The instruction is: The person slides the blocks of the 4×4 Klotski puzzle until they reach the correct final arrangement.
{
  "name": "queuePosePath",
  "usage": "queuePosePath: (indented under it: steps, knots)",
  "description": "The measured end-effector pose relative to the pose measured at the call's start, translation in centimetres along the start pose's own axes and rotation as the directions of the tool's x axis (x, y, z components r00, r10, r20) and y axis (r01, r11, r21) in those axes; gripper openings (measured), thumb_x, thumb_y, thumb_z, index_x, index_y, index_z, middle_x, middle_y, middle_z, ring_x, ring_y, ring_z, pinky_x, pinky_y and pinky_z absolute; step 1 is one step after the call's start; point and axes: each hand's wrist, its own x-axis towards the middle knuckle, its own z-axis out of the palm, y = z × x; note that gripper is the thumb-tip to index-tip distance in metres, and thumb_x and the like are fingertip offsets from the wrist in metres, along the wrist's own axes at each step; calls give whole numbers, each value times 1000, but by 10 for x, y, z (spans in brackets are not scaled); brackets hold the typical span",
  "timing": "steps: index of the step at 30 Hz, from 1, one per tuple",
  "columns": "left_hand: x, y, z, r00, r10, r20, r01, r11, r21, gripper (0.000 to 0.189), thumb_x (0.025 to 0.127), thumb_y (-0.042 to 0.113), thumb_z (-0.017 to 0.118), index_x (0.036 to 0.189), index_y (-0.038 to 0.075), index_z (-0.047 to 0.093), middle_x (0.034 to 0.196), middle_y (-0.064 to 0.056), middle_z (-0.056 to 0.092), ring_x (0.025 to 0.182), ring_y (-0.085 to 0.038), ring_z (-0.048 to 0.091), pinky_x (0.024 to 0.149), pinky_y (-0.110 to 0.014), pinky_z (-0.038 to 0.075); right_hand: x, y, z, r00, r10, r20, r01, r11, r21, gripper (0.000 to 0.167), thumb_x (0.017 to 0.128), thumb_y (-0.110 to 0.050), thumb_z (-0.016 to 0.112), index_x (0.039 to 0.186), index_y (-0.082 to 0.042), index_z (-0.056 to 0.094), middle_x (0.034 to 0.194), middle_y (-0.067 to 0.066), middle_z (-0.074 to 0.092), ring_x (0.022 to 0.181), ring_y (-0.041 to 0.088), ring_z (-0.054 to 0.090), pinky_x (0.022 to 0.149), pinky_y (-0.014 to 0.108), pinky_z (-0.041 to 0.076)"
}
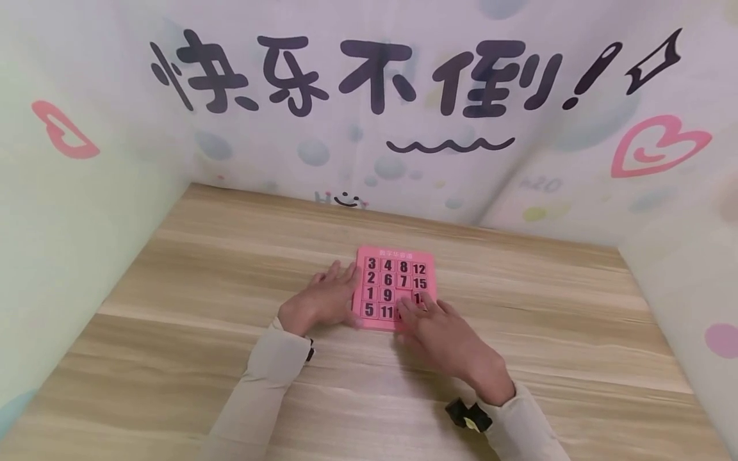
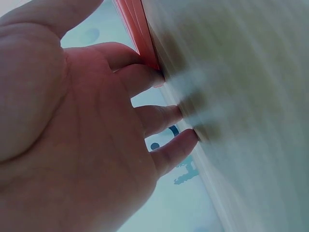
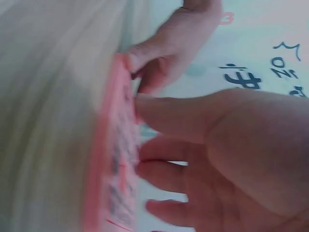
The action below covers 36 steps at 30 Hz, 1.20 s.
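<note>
A pink number slide puzzle [image 1: 387,295] lies flat on the wooden table, its black-numbered tiles in rows. The top row reads 3, 4, 8, 12. A tile-free gap shows below the 7, and the lower right tiles are partly hidden by fingers. My left hand [image 1: 328,299] lies along the puzzle's left edge, thumb by the near left corner; its fingers are spread, two of them at the edge in the left wrist view. My right hand [image 1: 446,336] reaches over the lower right part, its extended fingertips on the tiles near the gap.
The wooden table [image 1: 202,288] surrounds the puzzle. Behind it hangs a printed cloth backdrop [image 1: 369,153] with large black characters and pink hearts, and pale walls close in both sides. Black wrist straps [image 1: 468,415] sit by the light sleeves [image 1: 524,422].
</note>
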Motion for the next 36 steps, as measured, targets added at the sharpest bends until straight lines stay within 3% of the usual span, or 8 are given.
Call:
queuePosePath:
  steps: [4,7,15,23,36]
  knots:
    - [0,-1,1,1000,6,-5,-6,1000,3,107,84,42,75,159,8,6,166,-7,-1,152,-34,-10,123,-53,1,8,-2,10,999,22,-39,-22,1000,11,63,101,-39,54,151,-3,39,157,15,36,148,40,26,119,57,23]
    - [0,-1,2,1000,6,-5,-6,1000,8,107,85,42,75,159,7,6,166,-7,0,152,-34,-10,123,-53,1,12,-5,16,999,39,-26,-38,999,36,66,101,-43,52,153,-4,36,160,13,30,150,39,20,121,56,19]
    - [1,2,0,1000,9,-9,-9,1000,24,105,86,42,74,159,8,8,166,-8,0,152,-35,-9,124,-53,3,16,-6,17,998,60,-16,-60,998,35,69,101,-48,49,156,-10,30,162,9,27,151,36,16,122,54,18]
    - [1,2,0,1000,2,-4,-1,1000,27,105,86,42,74,159,7,7,166,-8,0,152,-35,-9,124,-53,3,15,-3,19,997,65,-34,-65,998,-6,69,101,-52,46,154,-10,36,160,6,33,150,39,19,122,55,18]
    - [0,-1,1,1000,9,-6,-9,1000,16,107,85,42,74,159,7,6,166,-9,-1,152,-35,-10,123,-53,2,10,3,9,992,114,45,-113,993,-26,62,104,-50,40,151,-10,41,160,7,33,149,42,19,119,60,21]
